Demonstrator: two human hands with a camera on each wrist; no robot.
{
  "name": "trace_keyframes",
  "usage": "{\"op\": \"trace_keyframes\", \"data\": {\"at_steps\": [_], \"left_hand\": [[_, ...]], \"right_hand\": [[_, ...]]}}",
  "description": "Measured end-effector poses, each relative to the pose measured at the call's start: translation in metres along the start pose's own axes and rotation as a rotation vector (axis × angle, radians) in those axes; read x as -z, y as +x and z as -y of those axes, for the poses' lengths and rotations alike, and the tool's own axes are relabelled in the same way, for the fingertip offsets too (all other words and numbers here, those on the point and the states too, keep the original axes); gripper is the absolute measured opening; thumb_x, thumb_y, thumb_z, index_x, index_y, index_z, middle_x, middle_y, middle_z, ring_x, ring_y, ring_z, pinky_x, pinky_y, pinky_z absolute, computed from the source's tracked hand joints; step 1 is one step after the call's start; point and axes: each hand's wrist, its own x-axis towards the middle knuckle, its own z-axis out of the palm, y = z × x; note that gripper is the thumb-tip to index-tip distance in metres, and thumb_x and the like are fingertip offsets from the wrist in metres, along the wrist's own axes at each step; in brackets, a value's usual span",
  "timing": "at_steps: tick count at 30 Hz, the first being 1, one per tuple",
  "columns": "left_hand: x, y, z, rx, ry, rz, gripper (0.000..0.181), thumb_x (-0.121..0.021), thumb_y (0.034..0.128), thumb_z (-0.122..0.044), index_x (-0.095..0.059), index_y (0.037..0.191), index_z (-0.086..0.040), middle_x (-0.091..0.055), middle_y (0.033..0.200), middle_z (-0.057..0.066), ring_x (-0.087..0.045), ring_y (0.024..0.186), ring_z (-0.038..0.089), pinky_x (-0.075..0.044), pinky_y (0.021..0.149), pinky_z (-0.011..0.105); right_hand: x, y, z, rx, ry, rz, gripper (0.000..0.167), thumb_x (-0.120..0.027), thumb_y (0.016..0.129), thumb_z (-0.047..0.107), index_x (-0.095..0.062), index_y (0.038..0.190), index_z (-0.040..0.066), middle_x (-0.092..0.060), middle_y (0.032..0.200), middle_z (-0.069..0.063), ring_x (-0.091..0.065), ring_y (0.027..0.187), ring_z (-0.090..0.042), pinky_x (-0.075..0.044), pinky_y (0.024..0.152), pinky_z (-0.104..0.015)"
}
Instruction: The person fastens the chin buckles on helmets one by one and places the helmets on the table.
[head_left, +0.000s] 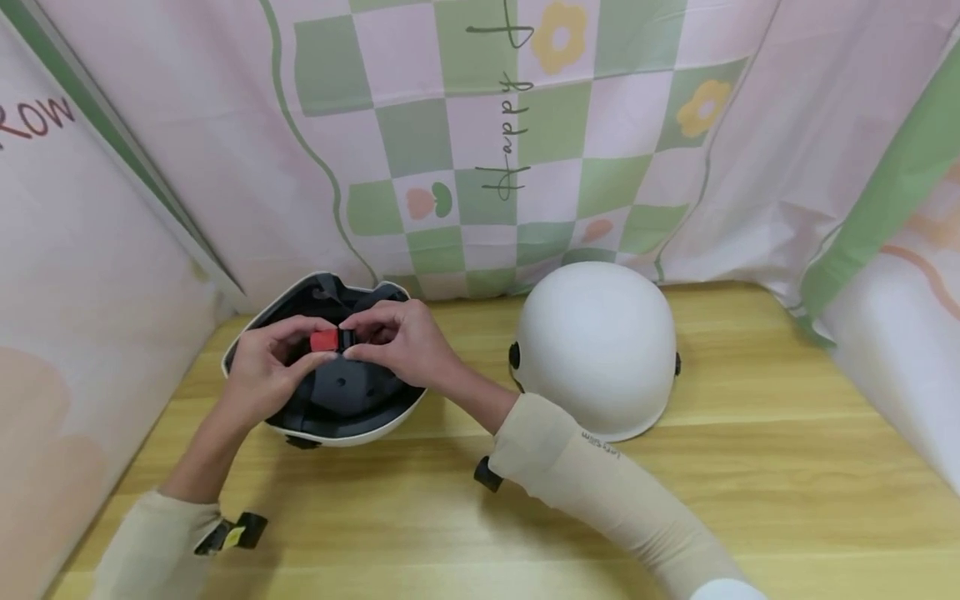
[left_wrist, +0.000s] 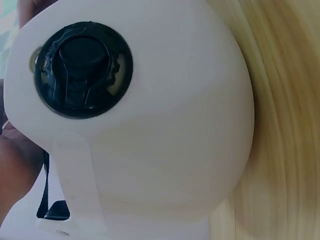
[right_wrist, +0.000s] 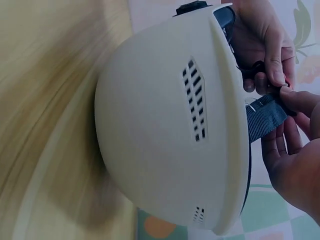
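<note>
A white helmet [head_left: 382, 427] lies upside down at the left of the table, its dark padded inside facing up. Above its opening, my left hand [head_left: 258, 375] pinches a red buckle piece [head_left: 324, 340] between thumb and fingers. My right hand [head_left: 408, 346] pinches the black buckle piece [head_left: 346, 339], which meets the red one. In the right wrist view a dark webbing strap [right_wrist: 267, 117] runs from the helmet [right_wrist: 145, 115] to the fingers of the right hand [right_wrist: 297, 160]. The left wrist view shows a round black knob [left_wrist: 83, 70] on the shell.
A second white helmet [head_left: 600, 350] stands dome up on the wooden table [head_left: 735, 467], right of the first, close to my right forearm. Printed curtains [head_left: 480, 133] hang behind the table and at both sides.
</note>
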Motion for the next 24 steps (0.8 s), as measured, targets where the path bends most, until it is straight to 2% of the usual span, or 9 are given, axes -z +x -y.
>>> {"op": "trace_keyframes", "data": {"at_steps": [3, 7, 15, 19, 24], "left_hand": [[0.0005, -0.0007, 0.0001, 0.014, 0.031, 0.010, 0.025, -0.075, 0.0780, 0.011, -0.070, 0.101, 0.003, -0.064, 0.092, -0.024, -0.060, 0.071, -0.003, -0.052, 0.064, 0.010], [0.0008, -0.0033, 0.0013, 0.034, 0.027, 0.027, 0.025, -0.075, 0.0787, 0.010, -0.069, 0.102, 0.004, -0.064, 0.092, -0.024, -0.060, 0.072, -0.003, -0.052, 0.065, 0.010], [0.0021, -0.0036, -0.0010, 0.065, 0.060, 0.055, 0.025, -0.075, 0.0814, 0.006, -0.068, 0.105, 0.002, -0.063, 0.093, -0.022, -0.060, 0.075, -0.002, -0.051, 0.068, 0.009], [0.0026, -0.0045, -0.0025, 0.077, 0.072, 0.072, 0.025, -0.075, 0.0825, 0.003, -0.069, 0.107, 0.000, -0.067, 0.096, -0.008, -0.060, 0.080, -0.004, -0.051, 0.072, 0.008], [0.0035, -0.0063, 0.0009, 0.030, 0.116, 0.052, 0.029, -0.077, 0.0792, 0.005, -0.069, 0.106, -0.001, -0.070, 0.097, 0.011, -0.060, 0.087, -0.009, -0.049, 0.078, 0.005]], "right_hand": [[0.0008, -0.0005, -0.0001, -0.008, -0.023, 0.009, 0.027, -0.080, 0.082, 0.009, -0.075, 0.108, 0.003, -0.072, 0.094, -0.013, -0.067, 0.080, -0.015, -0.055, 0.070, -0.015], [0.0001, -0.0015, -0.0022, -0.014, -0.039, 0.031, 0.027, -0.080, 0.082, 0.010, -0.075, 0.108, 0.004, -0.072, 0.094, -0.013, -0.067, 0.079, -0.015, -0.056, 0.070, -0.016], [0.0006, -0.0030, -0.0030, -0.021, -0.046, 0.030, 0.026, -0.080, 0.083, 0.010, -0.074, 0.107, 0.005, -0.072, 0.094, -0.011, -0.067, 0.079, -0.015, -0.055, 0.069, -0.015], [0.0016, -0.0050, -0.0040, -0.029, -0.053, 0.034, 0.026, -0.080, 0.083, 0.010, -0.074, 0.107, 0.005, -0.072, 0.095, -0.011, -0.067, 0.080, -0.015, -0.055, 0.070, -0.015], [0.0026, -0.0065, -0.0068, -0.028, -0.046, 0.030, 0.026, -0.080, 0.083, 0.010, -0.073, 0.107, 0.005, -0.072, 0.095, -0.012, -0.067, 0.082, -0.015, -0.056, 0.072, -0.018]]}}
